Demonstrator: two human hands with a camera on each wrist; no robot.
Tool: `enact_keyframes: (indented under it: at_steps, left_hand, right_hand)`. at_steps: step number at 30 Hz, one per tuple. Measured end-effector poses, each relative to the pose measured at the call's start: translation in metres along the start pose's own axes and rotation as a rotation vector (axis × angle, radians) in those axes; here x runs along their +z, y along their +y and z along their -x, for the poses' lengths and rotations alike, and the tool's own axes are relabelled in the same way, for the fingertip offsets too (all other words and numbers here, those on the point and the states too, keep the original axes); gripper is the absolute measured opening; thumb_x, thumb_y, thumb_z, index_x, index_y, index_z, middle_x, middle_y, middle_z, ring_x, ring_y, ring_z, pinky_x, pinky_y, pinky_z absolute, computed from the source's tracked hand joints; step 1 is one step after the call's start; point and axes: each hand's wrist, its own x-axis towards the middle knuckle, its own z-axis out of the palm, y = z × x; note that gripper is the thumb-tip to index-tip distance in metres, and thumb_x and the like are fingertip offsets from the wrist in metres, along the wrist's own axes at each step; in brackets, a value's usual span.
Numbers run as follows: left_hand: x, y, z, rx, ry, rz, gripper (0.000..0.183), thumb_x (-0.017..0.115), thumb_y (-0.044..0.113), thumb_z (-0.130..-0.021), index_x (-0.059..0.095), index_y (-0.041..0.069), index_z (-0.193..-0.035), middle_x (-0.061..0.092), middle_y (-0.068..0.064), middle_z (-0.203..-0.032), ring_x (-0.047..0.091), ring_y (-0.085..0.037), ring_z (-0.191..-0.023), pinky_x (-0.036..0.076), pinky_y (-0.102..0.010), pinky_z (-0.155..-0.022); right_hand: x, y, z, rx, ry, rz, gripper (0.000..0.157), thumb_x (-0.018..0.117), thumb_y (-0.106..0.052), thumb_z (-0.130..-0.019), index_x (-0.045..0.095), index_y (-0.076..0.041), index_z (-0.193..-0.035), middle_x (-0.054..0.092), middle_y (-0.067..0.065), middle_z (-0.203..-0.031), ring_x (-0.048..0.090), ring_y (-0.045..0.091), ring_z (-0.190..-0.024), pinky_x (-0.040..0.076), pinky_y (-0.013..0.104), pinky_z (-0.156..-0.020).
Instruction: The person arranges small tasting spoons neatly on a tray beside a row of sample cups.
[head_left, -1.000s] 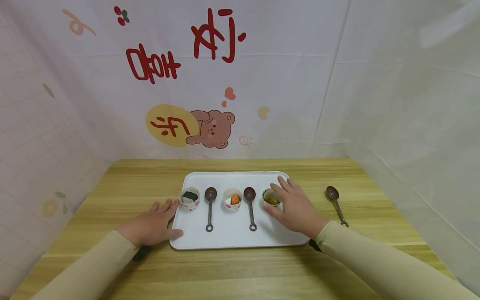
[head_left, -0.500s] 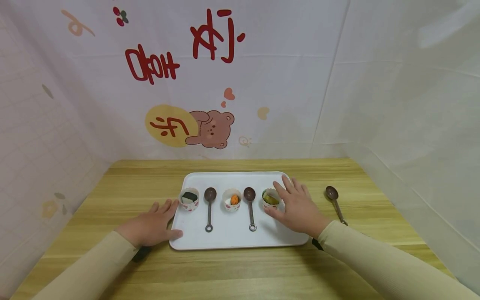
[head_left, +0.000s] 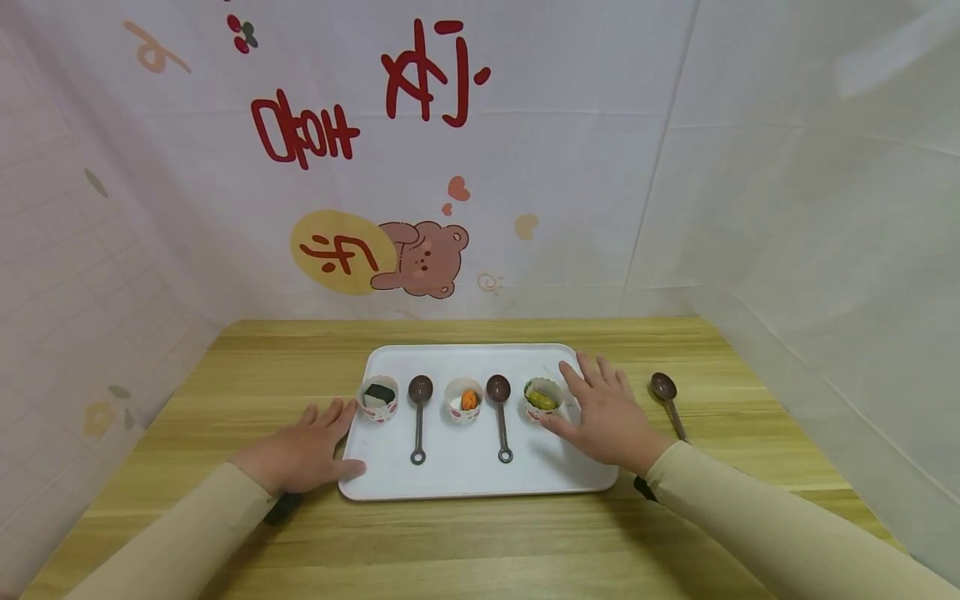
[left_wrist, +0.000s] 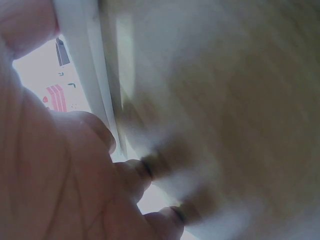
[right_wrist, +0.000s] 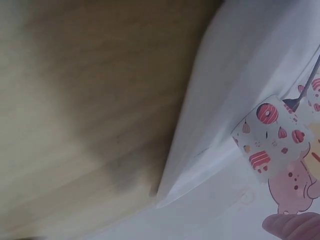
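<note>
Resting at the left end of the white tray (head_left: 461,482), the left hand (head_left: 300,450) has its thumb laid over the tray's rim and its fingers straight and slightly spread. The right hand (head_left: 611,421) is at the tray's right end, fingers straight and spread wide; contact with the tray cannot be confirmed. The thumb of this hand lies just beside the right cup (head_left: 538,412), which stands upright on the tray with yellow-green pieces inside. Also upright on the tray: the left cup (head_left: 380,413), holding dark green and pale pieces, and the middle cup (head_left: 462,415), with an orange piece. Two brown spoons (head_left: 420,410) (head_left: 501,412) lie between the tray's cups. A third spoon (head_left: 671,406) lies right of the tray on the wooden table (head_left: 450,550), its handle end hidden by the right sleeve (head_left: 765,504).
</note>
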Motion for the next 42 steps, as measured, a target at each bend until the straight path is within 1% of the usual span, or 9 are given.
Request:
enact_keyframes:
  at_steps: [9,16,19,25,28,34,37,42]
  left_hand:
    - [0.002,-0.001,-0.002,-0.001,-0.003,-0.004,0.11,0.064,0.07,-0.093,0.021,0.001,-0.167,0.02,-0.033,-0.171,0.014,-0.069,-0.15,0.029,-0.078,-0.115]
    - [0.002,-0.003,-0.004,-0.003,-0.008,-0.001,0.111,0.063,0.072,-0.093,0.021,0.002,-0.168,0.018,-0.032,-0.172,0.014,-0.068,-0.151,0.029,-0.078,-0.116]
    - [0.001,-0.002,-0.004,-0.008,-0.011,0.0,0.111,0.063,0.072,-0.093,0.021,0.002,-0.168,0.018,-0.031,-0.172,0.014,-0.068,-0.151,0.029,-0.077,-0.116]
    - [-0.001,0.001,-0.001,-0.008,-0.007,0.008,0.11,0.064,0.071,-0.093,0.022,0.002,-0.167,0.019,-0.031,-0.171,0.014,-0.068,-0.151,0.03,-0.078,-0.115]
    - [-0.002,0.001,0.0,-0.003,-0.004,0.015,0.109,0.064,0.07,-0.093,0.022,0.002,-0.167,0.019,-0.032,-0.171,0.014,-0.069,-0.151,0.029,-0.078,-0.115]
    - [-0.001,-0.002,0.001,0.008,0.002,0.019,0.111,0.064,0.072,-0.092,0.022,0.002,-0.167,0.02,-0.032,-0.171,0.015,-0.069,-0.151,0.031,-0.078,-0.114]
    - [-0.001,-0.003,0.002,0.012,0.0,0.019,0.112,0.064,0.073,-0.091,0.021,0.003,-0.168,0.021,-0.032,-0.171,0.016,-0.069,-0.15,0.032,-0.078,-0.113]
    - [-0.001,-0.002,0.004,0.02,-0.003,0.018,0.113,0.065,0.072,-0.091,0.02,0.002,-0.167,0.021,-0.033,-0.17,0.017,-0.069,-0.15,0.029,-0.079,-0.114]
  right_hand:
    - [-0.004,0.012,0.004,0.021,-0.008,0.004,0.094,0.062,-0.065,-0.098,0.035,-0.004,-0.164,0.024,0.03,-0.171,0.018,0.06,-0.156,0.019,0.076,-0.122]
    - [-0.011,0.021,0.007,0.038,-0.001,0.019,0.091,0.063,-0.061,-0.099,0.037,-0.001,-0.162,0.026,0.033,-0.169,0.021,0.062,-0.154,0.022,0.077,-0.121]
    - [-0.012,0.026,0.009,0.05,-0.009,0.027,0.09,0.062,-0.062,-0.099,0.038,-0.001,-0.161,0.026,0.033,-0.169,0.02,0.063,-0.154,0.021,0.077,-0.12]
    - [-0.013,0.036,0.012,0.087,-0.029,0.009,0.092,0.061,-0.062,-0.1,0.034,0.0,-0.163,0.021,0.033,-0.17,0.016,0.063,-0.154,0.017,0.078,-0.121]
    - [-0.013,0.042,0.015,0.086,-0.018,-0.001,0.091,0.062,-0.06,-0.1,0.035,0.001,-0.162,0.022,0.035,-0.169,0.016,0.065,-0.153,0.018,0.079,-0.119]
    - [-0.011,0.055,0.019,0.086,-0.012,-0.001,0.092,0.059,-0.063,-0.101,0.034,0.002,-0.162,0.023,0.038,-0.167,0.016,0.068,-0.151,0.018,0.08,-0.117]
    - [-0.012,0.06,0.021,0.083,-0.004,0.003,0.091,0.06,-0.06,-0.101,0.035,0.003,-0.16,0.025,0.039,-0.166,0.018,0.069,-0.15,0.02,0.08,-0.117]
    - [-0.015,0.066,0.025,0.092,-0.003,0.012,0.089,0.06,-0.059,-0.102,0.035,0.003,-0.16,0.025,0.04,-0.165,0.018,0.069,-0.15,0.02,0.08,-0.116]
